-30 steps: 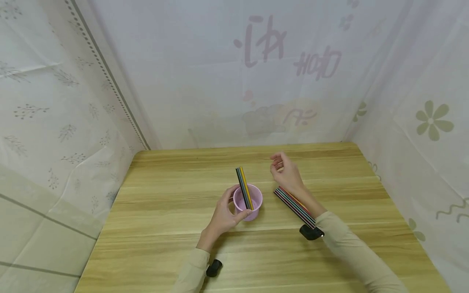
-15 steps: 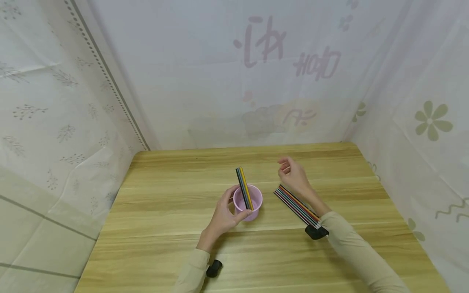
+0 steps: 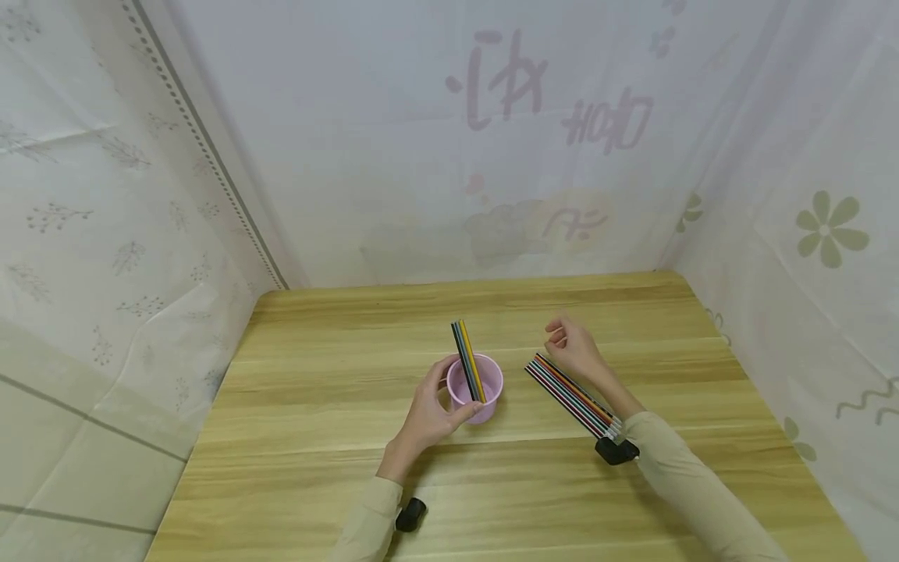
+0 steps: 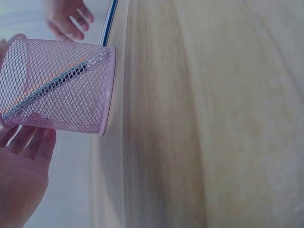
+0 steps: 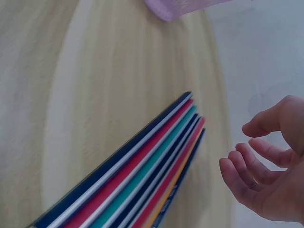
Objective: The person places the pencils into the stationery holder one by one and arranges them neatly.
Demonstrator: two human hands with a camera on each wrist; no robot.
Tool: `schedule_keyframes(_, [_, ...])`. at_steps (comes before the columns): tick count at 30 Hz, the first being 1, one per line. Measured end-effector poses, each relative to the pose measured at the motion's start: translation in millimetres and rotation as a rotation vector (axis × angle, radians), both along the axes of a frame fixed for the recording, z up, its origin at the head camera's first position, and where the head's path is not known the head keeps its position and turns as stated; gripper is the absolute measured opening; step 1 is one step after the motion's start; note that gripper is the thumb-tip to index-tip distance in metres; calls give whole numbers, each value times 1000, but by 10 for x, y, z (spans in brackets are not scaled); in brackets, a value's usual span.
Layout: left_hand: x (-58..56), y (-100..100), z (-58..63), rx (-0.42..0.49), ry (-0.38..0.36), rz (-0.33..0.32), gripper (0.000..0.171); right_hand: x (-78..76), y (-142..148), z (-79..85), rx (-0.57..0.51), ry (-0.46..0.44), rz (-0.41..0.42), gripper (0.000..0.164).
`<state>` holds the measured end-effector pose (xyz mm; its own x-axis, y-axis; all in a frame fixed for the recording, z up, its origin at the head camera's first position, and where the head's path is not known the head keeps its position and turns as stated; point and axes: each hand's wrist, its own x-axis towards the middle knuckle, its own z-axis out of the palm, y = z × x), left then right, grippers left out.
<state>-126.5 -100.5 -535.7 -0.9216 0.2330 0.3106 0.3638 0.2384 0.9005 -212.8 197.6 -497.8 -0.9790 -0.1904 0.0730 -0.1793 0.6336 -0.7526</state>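
A pink mesh pen holder [image 4: 52,102] stands near the middle of the table in the head view. My left hand [image 3: 430,414] grips it from the left, thumb over the near rim and fingers round the far side. Several pencils [image 3: 465,353], among them a yellow and a dark one, lean inside and stick out past the rim. To the right, a row of colored pencils [image 5: 142,173] lies side by side, slanting across the tabletop. Just above their far ends is my right hand [image 3: 576,347], its fingers loosely bent and holding nothing, as the right wrist view shows too.
Light wood grain covers the table [image 3: 316,375]. Pale patterned cloth [image 3: 393,156] hangs behind it and on both sides. Black wrist cameras [image 3: 616,451] sit under both sleeves, the right one overlapping the pencils' near ends in the head view.
My right hand has drifted right and a little toward me, uncovering more of the row of pencils. The left hand, the pen holder and the pencils in it have stayed put.
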Motion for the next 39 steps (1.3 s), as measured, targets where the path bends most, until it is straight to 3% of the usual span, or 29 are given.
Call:
schedule_keyframes(7, [3, -19, -7, -16, 1, -4, 82, 17, 117, -236, 95, -11, 40, 20])
schedule_keyframes(12, [-6, -10, 10, -14, 1, 3, 83, 23, 165, -315, 128, -25, 54, 19])
schedule_keyframes(21, [-17, 6, 10, -3, -3, -6, 85, 41, 141, -280, 196, -74, 54, 23])
schedule_keyframes(39, [1, -16, 17, -9, 9, -8, 82, -11, 50, -224, 389, -24, 115, 23])
